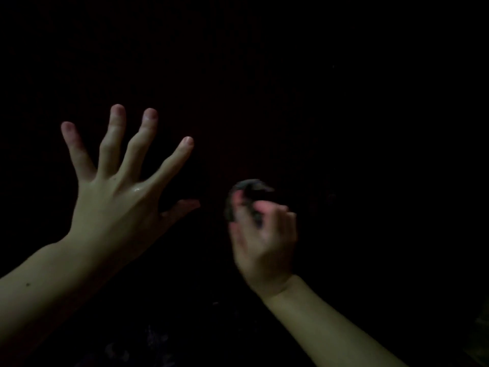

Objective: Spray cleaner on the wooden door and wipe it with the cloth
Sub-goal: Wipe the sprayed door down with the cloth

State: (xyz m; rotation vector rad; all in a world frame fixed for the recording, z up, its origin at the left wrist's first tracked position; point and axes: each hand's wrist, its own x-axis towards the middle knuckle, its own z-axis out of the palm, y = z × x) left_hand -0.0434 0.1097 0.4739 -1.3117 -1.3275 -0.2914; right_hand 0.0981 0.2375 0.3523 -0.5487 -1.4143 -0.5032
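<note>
Our right hand (264, 234) curls round the dark cloth (246, 193) (blurred), bunched at its fingertips. Our left hand (116, 197) is spread wide, fingers straight, well apart from it. Behind both we see the door (344, 102), almost black.

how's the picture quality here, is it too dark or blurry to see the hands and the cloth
Head view: very dark, the door nearly black, no grain visible. Left hand sharp, spread, a wet glint on its knuckle. Right hand and the cloth it grips are motion-blurred.
</note>
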